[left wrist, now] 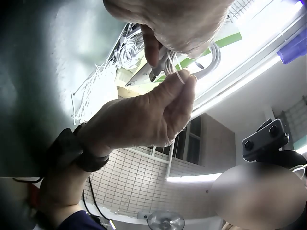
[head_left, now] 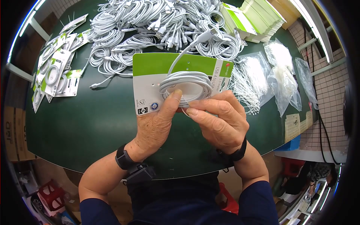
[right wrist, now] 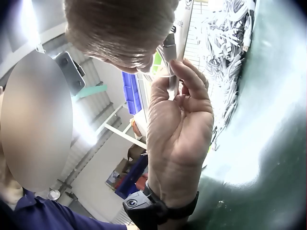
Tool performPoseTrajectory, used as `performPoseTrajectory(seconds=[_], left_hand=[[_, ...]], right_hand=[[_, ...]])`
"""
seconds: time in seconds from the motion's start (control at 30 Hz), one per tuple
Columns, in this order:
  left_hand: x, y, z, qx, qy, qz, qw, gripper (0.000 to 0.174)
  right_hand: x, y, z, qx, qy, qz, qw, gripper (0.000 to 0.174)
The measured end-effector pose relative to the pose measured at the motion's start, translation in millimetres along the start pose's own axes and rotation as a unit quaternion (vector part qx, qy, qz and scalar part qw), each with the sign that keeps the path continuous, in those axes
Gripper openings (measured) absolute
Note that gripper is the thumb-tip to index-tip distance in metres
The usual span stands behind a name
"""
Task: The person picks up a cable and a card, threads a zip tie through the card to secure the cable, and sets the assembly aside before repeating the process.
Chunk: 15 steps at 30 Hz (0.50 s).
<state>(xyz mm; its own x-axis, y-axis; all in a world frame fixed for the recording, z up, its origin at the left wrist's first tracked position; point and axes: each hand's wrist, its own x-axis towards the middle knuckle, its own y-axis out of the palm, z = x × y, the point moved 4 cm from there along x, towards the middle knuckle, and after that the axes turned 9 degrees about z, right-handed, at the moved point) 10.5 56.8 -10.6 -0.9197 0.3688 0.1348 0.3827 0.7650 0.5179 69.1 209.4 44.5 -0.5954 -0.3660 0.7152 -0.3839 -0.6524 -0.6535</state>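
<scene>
A green and white card point(head_left: 146, 86) is held up above the table, with a coiled grey-white cable point(head_left: 185, 80) lying against its front. The left hand point(head_left: 155, 120) grips card and coil, its thumb pressing on the coil's lower left. One cable end with a plug point(head_left: 205, 36) sticks up over the card's top edge. At the coil's lower right, the right hand point(head_left: 223, 122) pinches a thin white tie between thumb and forefinger; the tie point(left wrist: 180, 76) also shows at the fingertips in the left wrist view.
Many coiled cables point(head_left: 150, 18) are heaped at the table's back. Carded cables point(head_left: 56, 71) lie at the left. Stacked green and white cards point(head_left: 258, 18) stand at the back right, near loose white ties point(head_left: 245, 84) and clear plastic bags point(head_left: 281, 75). The green table's point(head_left: 75, 127) front edge curves near the body.
</scene>
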Motion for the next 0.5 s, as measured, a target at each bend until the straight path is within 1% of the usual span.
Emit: performPoseTrajectory(seconds=[0.5], left_hand=[[-0.1,-0.9,2.0,-0.002,0.003,-0.008,1.000,0.025]], right_hand=[[2.1,2.3,-2.5,-0.002,0.006,-0.007,1.000,0.035]])
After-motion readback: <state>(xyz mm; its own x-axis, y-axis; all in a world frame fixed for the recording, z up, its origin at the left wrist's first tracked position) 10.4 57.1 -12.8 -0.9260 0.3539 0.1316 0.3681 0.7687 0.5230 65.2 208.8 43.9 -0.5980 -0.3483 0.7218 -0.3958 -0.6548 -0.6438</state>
